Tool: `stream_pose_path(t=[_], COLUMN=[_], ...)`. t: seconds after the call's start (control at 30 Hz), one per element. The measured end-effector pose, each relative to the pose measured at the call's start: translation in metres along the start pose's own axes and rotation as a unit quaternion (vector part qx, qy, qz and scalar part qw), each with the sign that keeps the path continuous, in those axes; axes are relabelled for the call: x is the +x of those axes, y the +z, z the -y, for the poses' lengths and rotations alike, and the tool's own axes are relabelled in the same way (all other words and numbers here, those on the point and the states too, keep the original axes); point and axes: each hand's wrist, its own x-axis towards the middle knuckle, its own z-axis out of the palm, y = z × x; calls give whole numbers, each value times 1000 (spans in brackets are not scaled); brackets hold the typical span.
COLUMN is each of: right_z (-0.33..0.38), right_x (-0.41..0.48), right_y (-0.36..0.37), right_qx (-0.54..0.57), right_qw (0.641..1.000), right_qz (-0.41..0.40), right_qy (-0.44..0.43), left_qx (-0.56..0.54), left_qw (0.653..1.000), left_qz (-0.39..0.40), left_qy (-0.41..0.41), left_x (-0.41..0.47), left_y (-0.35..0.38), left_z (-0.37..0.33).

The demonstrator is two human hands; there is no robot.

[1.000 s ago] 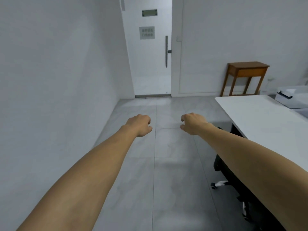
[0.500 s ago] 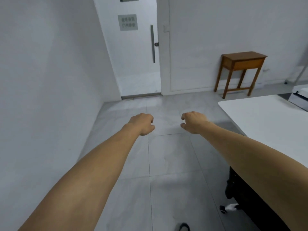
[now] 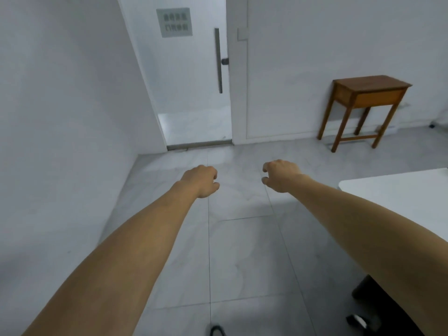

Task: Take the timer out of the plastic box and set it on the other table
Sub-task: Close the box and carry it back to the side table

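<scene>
Both arms stretch out in front of me over the grey tiled floor. My left hand [image 3: 202, 180] is loosely curled with nothing in it. My right hand [image 3: 280, 174] is also loosely curled and holds nothing. A small brown wooden table [image 3: 371, 87] stands against the far wall at the right, its top bare. A corner of the white table [image 3: 397, 190] shows at the right edge, beside my right forearm. Neither the timer nor the plastic box is in view.
A white door [image 3: 194, 81] with a long vertical handle and a grey sign is straight ahead. A white wall runs along the left. Below the white table a black chair base with a castor [image 3: 358, 320] shows. Open floor lies between me and the wooden table.
The view has swung left and moved forward: the door and the wooden table look nearer, and the plastic box at the right edge has left the frame. Both hands stay curled and held out.
</scene>
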Motion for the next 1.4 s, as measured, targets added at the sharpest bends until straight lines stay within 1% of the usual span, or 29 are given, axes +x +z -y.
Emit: stream_pose_path(t=[0.13,0.33,0.4,0.5,0.7,0.87,0.97,1.07,1.2,1.3,1.4], right_z=[-22,-68,-87,-120,-220,-316,-388,-444,-511,-565,-620], right_x=[90,222,255,286,348,406,441,459,474,482,488], right_y=[5,-14,-25,-30,-20,-4,-10,-19,-22,-20,-17], right_qx=[-12,8,24,32,41,58,73,74,77,92,104], right_qw=[1000,996,993,989,971,956,942,932,915,895,869], right_qz=[1,-4,-16,-2,27,25,25,10,22,28,28], right_qy=[16,85,114,146,234,286,325,354,396,436,482], left_qx=[9,27,40,50,43,65,89,88,103,109,114], left_qw=[1000,997,994,987,968,953,942,934,917,902,879], left_qz=[1,12,4,12,30,48,57,49,71,76,78], left_qy=[18,76,101,151,247,291,317,342,379,410,456], left_x=[104,266,321,389,514,617,685,732,788,834,879], left_y=[-6,-37,-56,-70,-66,-64,-79,-87,-83,-82,-80], left_z=[12,25,22,-5,-91,-170,-231,-280,-347,-407,-473])
